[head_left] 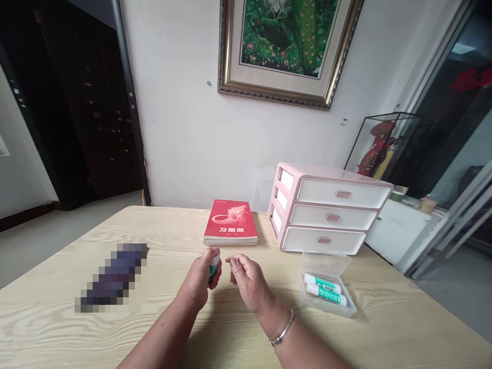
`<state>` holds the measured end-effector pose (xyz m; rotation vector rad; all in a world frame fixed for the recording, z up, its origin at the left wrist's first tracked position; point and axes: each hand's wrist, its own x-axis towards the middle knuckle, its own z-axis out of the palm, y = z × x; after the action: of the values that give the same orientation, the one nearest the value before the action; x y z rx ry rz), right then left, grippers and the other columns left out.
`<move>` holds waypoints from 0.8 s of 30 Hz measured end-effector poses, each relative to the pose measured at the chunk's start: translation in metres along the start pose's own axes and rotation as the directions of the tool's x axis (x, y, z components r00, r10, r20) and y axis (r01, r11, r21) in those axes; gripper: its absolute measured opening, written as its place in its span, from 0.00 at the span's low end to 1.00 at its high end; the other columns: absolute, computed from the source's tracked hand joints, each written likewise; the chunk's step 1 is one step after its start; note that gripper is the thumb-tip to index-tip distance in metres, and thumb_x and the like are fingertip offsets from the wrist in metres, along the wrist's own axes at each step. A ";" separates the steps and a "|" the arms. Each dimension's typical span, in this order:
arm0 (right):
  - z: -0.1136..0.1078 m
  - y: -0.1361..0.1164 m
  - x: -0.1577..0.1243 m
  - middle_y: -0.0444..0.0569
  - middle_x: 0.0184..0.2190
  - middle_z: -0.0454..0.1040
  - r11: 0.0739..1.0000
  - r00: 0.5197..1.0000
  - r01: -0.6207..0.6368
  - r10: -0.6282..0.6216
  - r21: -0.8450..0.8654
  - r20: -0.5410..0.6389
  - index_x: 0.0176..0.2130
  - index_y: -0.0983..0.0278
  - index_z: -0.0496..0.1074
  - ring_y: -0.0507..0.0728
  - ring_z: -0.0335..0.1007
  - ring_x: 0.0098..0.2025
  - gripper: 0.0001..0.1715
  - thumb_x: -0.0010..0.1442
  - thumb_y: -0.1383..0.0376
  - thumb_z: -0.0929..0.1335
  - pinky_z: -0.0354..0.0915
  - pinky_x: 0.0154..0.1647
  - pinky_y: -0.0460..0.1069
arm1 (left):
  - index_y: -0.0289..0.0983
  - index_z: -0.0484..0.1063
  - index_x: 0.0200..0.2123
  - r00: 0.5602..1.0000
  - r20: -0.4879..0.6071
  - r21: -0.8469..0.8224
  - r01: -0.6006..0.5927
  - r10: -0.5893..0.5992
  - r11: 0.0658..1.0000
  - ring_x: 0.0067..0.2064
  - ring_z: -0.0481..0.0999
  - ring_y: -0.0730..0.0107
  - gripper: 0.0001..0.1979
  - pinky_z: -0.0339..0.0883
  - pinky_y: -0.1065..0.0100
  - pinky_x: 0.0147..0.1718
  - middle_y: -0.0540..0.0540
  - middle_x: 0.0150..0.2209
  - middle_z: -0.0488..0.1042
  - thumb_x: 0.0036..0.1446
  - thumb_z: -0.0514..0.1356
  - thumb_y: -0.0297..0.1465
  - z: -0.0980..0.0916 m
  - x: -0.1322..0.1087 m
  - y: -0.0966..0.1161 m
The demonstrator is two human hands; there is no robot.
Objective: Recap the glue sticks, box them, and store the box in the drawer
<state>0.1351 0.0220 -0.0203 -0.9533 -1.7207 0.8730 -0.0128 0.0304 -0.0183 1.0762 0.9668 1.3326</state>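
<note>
A green and white glue stick (213,266) is wrapped in my left hand (200,279), its white end pointing up beneath my thumb. Just to the right, my right hand (249,284) hovers with curled fingers and the thumb against the index finger. No object shows at its fingertips, and a small gap separates it from the glue stick. A clear plastic box (326,305) stands with its lid raised on the right side of the table. Inside lie two more glue sticks (326,294) with white ends and green labels.
Behind my hands, a red book (230,220) lies on the wooden table (161,328). A pink and white drawer unit (330,210) stands behind the plastic box. On the left, a dark pixelated object (113,279) rests on the tabletop. A framed picture (284,95) hangs on the wall.
</note>
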 end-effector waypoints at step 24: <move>-0.104 -0.036 -0.065 0.54 0.47 0.73 0.664 0.952 0.122 -0.289 -0.737 -0.103 0.54 0.59 0.66 0.63 0.67 0.51 0.16 0.66 0.68 0.64 0.63 0.53 0.59 | 0.39 0.70 0.53 0.900 0.429 0.382 -0.104 -0.076 0.918 0.41 0.75 0.60 0.29 0.69 0.60 0.44 0.43 0.41 0.75 0.63 0.47 0.53 0.016 -0.020 0.003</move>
<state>0.2423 -0.0381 0.0168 -1.2650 -1.9597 -0.1242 0.0015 0.0096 -0.0128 1.6162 0.9023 0.8560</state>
